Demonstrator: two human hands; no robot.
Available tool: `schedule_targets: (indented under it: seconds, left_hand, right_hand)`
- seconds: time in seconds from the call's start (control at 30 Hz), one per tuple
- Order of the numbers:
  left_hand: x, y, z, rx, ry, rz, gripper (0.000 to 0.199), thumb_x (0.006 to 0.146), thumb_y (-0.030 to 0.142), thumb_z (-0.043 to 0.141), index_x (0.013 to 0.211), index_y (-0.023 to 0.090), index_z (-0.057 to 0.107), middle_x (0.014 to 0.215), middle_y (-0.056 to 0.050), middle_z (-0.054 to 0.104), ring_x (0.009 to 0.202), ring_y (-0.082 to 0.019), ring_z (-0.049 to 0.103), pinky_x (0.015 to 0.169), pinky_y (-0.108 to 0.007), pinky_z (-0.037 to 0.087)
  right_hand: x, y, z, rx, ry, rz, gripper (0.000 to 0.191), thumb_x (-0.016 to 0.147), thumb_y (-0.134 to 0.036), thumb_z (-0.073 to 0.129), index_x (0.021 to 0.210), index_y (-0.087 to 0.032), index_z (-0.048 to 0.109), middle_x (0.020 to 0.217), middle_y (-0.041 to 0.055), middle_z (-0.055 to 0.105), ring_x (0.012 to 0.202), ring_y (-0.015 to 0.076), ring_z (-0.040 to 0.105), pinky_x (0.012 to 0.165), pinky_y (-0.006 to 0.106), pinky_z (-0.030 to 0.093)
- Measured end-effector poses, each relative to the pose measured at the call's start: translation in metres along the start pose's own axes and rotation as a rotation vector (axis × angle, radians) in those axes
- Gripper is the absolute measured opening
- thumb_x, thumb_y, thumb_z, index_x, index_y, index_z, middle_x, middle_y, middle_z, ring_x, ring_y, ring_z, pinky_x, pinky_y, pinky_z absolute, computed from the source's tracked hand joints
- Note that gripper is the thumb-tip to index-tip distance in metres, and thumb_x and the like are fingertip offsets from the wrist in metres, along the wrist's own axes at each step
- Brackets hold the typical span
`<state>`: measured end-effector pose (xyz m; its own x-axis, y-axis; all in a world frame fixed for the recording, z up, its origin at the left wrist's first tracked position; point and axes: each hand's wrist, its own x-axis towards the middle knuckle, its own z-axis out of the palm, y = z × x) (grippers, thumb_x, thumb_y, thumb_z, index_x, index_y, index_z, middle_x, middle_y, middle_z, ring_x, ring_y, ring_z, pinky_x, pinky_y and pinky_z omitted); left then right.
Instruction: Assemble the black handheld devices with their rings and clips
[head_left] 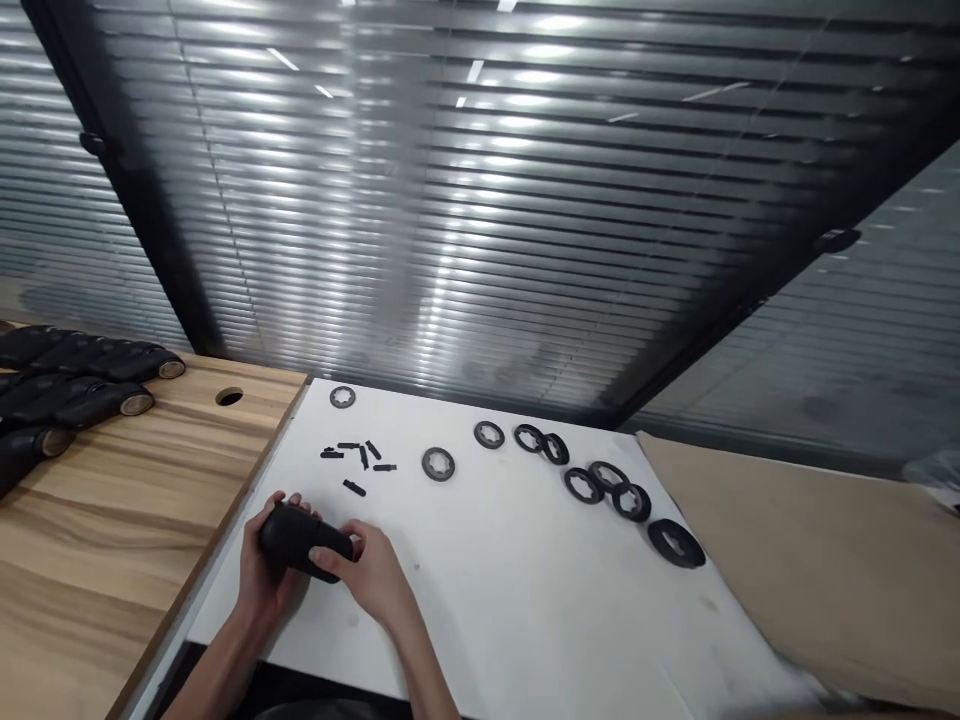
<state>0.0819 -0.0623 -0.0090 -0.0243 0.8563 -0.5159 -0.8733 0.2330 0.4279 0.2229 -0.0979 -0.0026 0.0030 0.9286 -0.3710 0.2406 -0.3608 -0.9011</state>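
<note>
Between both hands is a rounded black plastic housing [294, 535], held above the near left part of the white table [510, 600]. My left hand [259, 560] wraps round its wider left end from below. At the narrower right end, my right hand [371, 570] grips it, with the thumb lying along the near side. Just beyond the hands lie several small black strip-shaped parts [354, 488]. Farther right is a dark ring with a toothed inner opening [438, 464]; a similar ring [343, 397] lies near the far left corner.
More black rings [489, 434] trail toward the right edge, some overlapping, ending at a thicker one [676, 544]. A wooden table [187, 480] on the left bears rows of black devices [97, 400]. Brown board [825, 560] lies at right. Blinds behind glass [420, 200] rise at the back.
</note>
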Motion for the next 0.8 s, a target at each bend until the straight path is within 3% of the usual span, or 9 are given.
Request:
schedule_targets:
  seconds: [0.13,0.23,0.3,0.37,0.43,0.6,0.7,0.8]
  left_hand:
    - [0.002,0.0,0.004,-0.019,0.019,-0.001,0.019,0.067,0.025,0.07,0.085,0.019,0.065,0.082,-0.002,0.066,0.068,-0.018,0.066,0.066,-0.034,0.062]
    - [0.006,-0.003,0.0,0.006,0.009,0.011,0.024,0.071,0.029,0.073,0.092,0.02,0.069,0.085,-0.004,0.069,0.072,-0.019,0.069,0.072,-0.036,0.063]
    - [0.008,-0.007,-0.009,0.039,-0.063,0.009,0.039,0.07,0.038,0.08,0.105,0.022,0.071,0.094,-0.007,0.072,0.083,-0.023,0.072,0.08,-0.04,0.062]
    - [0.011,-0.012,-0.02,0.061,-0.199,-0.005,0.059,0.065,0.045,0.087,0.12,0.028,0.07,0.111,-0.01,0.073,0.1,-0.03,0.072,0.09,-0.045,0.059]
    - [0.016,-0.016,-0.031,0.06,-0.357,-0.055,0.066,0.064,0.048,0.089,0.126,0.035,0.068,0.125,-0.011,0.07,0.115,-0.033,0.068,0.1,-0.048,0.054]
    - [0.036,-0.023,-0.043,0.003,-0.661,-0.249,0.036,0.086,0.045,0.071,0.119,0.031,0.075,0.128,-0.012,0.07,0.128,-0.033,0.061,0.119,-0.053,0.035]
    - [0.044,-0.022,-0.044,-0.045,-0.705,-0.319,0.035,0.091,0.043,0.065,0.122,0.029,0.075,0.128,-0.011,0.07,0.127,-0.032,0.061,0.12,-0.051,0.035]
    - [0.043,-0.018,-0.044,-0.074,-0.666,-0.404,0.034,0.092,0.043,0.065,0.121,0.028,0.075,0.122,-0.01,0.073,0.122,-0.03,0.065,0.116,-0.047,0.041]
  right_hand:
    - [0.0,-0.003,0.004,-0.01,0.032,-0.007,0.039,0.072,-0.047,0.079,0.076,-0.019,0.052,0.063,-0.0058,0.045,0.061,0.0109,0.04,0.056,0.023,0.026]
    - [0.005,0.0,0.006,0.023,0.051,-0.036,0.042,0.073,-0.052,0.075,0.074,-0.02,0.049,0.063,-0.0049,0.044,0.062,0.0115,0.04,0.057,0.023,0.028]
    - [0.01,0.004,0.005,0.103,0.064,-0.089,0.047,0.074,-0.061,0.071,0.073,-0.019,0.049,0.064,-0.0033,0.045,0.063,0.0122,0.04,0.057,0.024,0.029]
    - [0.013,0.009,0.001,0.192,0.083,-0.153,0.056,0.073,-0.071,0.068,0.07,-0.018,0.05,0.065,-0.0019,0.044,0.064,0.0123,0.039,0.057,0.024,0.03]
    - [0.014,0.013,-0.002,0.256,0.08,-0.168,0.064,0.07,-0.08,0.065,0.068,-0.018,0.049,0.062,-0.0029,0.04,0.06,0.011,0.035,0.054,0.025,0.027]
    - [0.011,0.016,-0.006,0.349,-0.015,-0.052,0.076,0.059,-0.093,0.063,0.071,-0.022,0.039,0.051,-0.0093,0.027,0.047,0.0068,0.022,0.046,0.024,0.016]
    - [0.011,0.014,-0.005,0.339,0.001,-0.064,0.076,0.058,-0.093,0.065,0.071,-0.022,0.038,0.051,-0.0094,0.029,0.047,0.0063,0.022,0.047,0.023,0.015]
    - [0.009,0.014,-0.005,0.381,-0.009,-0.1,0.075,0.059,-0.092,0.066,0.075,-0.022,0.044,0.049,-0.0101,0.027,0.047,0.0066,0.02,0.048,0.023,0.014]
